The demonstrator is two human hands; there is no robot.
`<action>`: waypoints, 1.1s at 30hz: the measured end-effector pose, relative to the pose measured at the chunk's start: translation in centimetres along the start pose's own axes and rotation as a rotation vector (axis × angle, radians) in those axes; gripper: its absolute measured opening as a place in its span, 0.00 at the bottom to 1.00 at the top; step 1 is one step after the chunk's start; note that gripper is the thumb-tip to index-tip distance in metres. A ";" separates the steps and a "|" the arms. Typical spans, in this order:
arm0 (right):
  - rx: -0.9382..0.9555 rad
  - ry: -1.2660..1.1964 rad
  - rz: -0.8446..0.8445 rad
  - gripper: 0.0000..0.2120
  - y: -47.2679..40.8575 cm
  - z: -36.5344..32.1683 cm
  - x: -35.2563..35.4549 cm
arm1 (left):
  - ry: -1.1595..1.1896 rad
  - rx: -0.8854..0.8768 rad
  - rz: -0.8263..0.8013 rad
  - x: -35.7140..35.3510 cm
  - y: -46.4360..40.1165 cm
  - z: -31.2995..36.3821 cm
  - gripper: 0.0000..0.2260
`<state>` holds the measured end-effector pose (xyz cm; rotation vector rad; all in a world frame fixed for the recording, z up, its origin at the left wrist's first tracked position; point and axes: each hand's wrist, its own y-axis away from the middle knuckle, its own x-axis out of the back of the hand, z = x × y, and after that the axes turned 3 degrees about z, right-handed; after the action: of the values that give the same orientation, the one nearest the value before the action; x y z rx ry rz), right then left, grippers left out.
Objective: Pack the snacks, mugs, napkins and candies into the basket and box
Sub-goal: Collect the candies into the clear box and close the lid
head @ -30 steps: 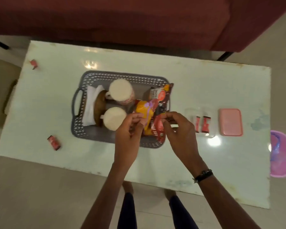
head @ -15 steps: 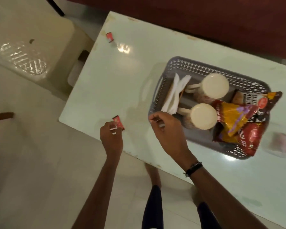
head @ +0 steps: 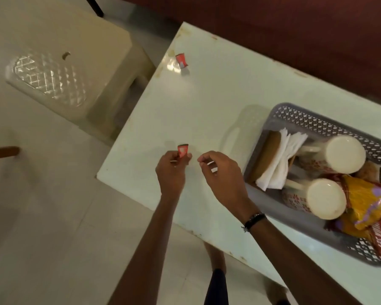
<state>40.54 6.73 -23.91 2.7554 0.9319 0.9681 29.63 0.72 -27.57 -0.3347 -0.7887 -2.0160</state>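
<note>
Head view: we see the left hand [head: 171, 170] pinching a red candy [head: 182, 150] above the table [head: 207, 102].
Right hand [head: 222, 175] beside it, fingers curled, empty; second candy [head: 181, 60] near the far corner; basket [head: 317, 119] at right.

Candy picked up off the table

The left hand [head: 171, 172] now pinches the small red candy [head: 182, 150] that lay on the white table [head: 207, 106] a moment ago; the right hand [head: 221, 175] has left the snack packets and come over beside it.
</note>
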 end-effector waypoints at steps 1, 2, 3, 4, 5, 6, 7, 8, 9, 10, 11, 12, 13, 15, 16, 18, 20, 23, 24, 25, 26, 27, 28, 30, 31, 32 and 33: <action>0.019 0.024 0.024 0.06 -1.7 -0.3 -0.3 | 0.034 0.000 -0.013 0.3 -1.8 1.2 0.08; 0.041 0.048 0.047 0.06 -3.7 -0.6 -0.6 | 0.067 0.009 -0.036 0.5 -3.6 2.2 0.08; 0.067 0.069 0.062 0.07 -5.7 -1.0 -1.0 | 0.079 0.014 -0.063 0.6 -5.4 3.1 0.09; 0.095 0.093 0.069 0.08 -7.7 -1.4 -1.4 | 0.066 0.019 -0.089 0.7 -6.8 3.7 0.09; 0.125 0.126 0.066 0.10 -9.7 -1.9 -1.8 | 0.049 0.030 -0.107 0.7 -7.9 4.0 0.08; 0.156 0.167 0.059 0.12 -11.7 -2.4 -2.3 | 0.044 0.049 -0.114 0.7 -8.8 4.1 0.07; 0.183 0.217 0.048 0.14 -13.5 -2.9 -2.8 | 0.051 0.071 -0.113 0.6 -9.3 4.0 0.08; 0.209 0.280 0.039 0.17 -15.4 -3.4 -3.3 | 0.062 0.094 -0.105 0.4 -9.7 3.8 0.08; 0.237 0.348 0.037 0.19 -17.2 -3.9 -3.8 | 0.069 0.110 -0.098 0.3 -9.9 3.6 0.09; 0.265 0.413 0.038 0.21 -18.8 -4.2 -4.3 | 0.068 0.123 -0.094 0.2 -10.1 3.5 0.10; 0.293 0.471 0.043 0.22 -20.3 -4.6 -4.6 | 0.062 0.132 -0.097 0.1 -10.2 3.4 0.11; 0.322 0.525 0.050 0.24 -21.7 -4.9 -4.9 | 0.052 0.137 -0.101 0.1 -10.3 3.3 0.12; 0.348 0.583 0.051 0.25 -23.0 -5.1 -5.3 | 0.042 0.140 -0.106 0.1 -10.4 3.3 0.12; 0.353 0.697 0.024 0.27 -25.0 -5.0 -5.7 | 0.040 0.140 -0.118 0.1 -10.8 3.2 0.12; 0.338 0.747 0.002 0.28 -25.8 -4.6 -5.9 | 0.043 0.140 -0.126 0.0 -10.9 3.1 0.12; 0.341 0.819 -0.032 0.27 -26.7 -3.5 -6.5 | 0.045 0.146 -0.132 -0.1 -10.8 3.1 0.12; 0.388 0.816 -0.017 0.24 -26.0 -2.3 -6.9 | 0.046 0.145 -0.117 -0.3 -10.6 3.1 0.12; 0.425 0.666 0.103 0.20 -21.5 -1.0 -6.6 | 0.071 0.144 -0.117 -0.1 -10.3 3.3 0.12; 0.442 0.633 0.140 0.20 -19.5 -0.8 -6.2 | 0.081 0.145 -0.126 0.0 -10.3 3.4 0.11; 0.453 0.620 0.152 0.19 -17.8 -0.4 -5.9 | 0.090 0.147 -0.137 0.1 -10.2 3.4 0.10; 0.460 0.607 0.157 0.18 -16.2 0.2 -5.7 | 0.097 0.147 -0.148 0.3 -10.1 3.5 0.10; 0.439 0.569 0.143 0.17 -14.9 0.6 -5.5 | 0.104 0.148 -0.155 0.4 -10.0 3.7 0.10; 0.396 0.504 0.115 0.15 -13.6 0.9 -5.2 | 0.114 0.152 -0.161 0.5 -9.9 3.8 0.10; 0.280 0.308 0.098 0.11 -11.3 1.0 -4.3 | 0.161 0.179 -0.173 0.8 -9.5 4.0 0.11; 0.218 0.204 0.102 0.09 -10.2 0.7 -3.6 | 0.186 0.192 -0.177 0.8 -9.0 4.1 0.11; 0.156 0.101 0.108 0.07 -9.2 0.3 -2.8 | 0.189 0.194 -0.181 0.9 -8.3 4.2 0.10; 0.098 0.012 0.124 0.05 -8.2 0.0 -1.9 | 0.178 0.181 -0.187 0.9 -7.2 4.4 0.09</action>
<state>35.06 12.35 -27.03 2.9230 0.8405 0.9826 22.78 5.71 -26.64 0.0234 -0.9082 -2.0934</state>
